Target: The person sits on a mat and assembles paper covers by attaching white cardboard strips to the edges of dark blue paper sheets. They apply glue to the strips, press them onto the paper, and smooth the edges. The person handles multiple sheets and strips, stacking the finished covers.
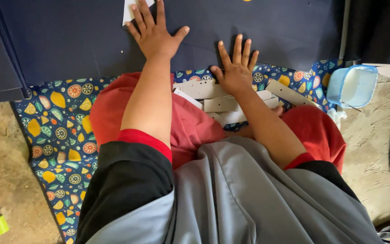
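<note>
From the head camera, both hands lie flat on a large dark navy sheet of card (258,27) spread over a fruit-patterned blue mat (59,131). The left hand (156,34) presses palm down with fingers spread, its fingertips near a small white paper piece (128,11) at the sheet's far edge. The right hand (235,70) rests at the sheet's near edge, fingers splayed, grasping nothing. Just below that edge lie pale grey cardboard strips (217,97). A light blue plastic tub (353,86) stands right of the sheet.
</note>
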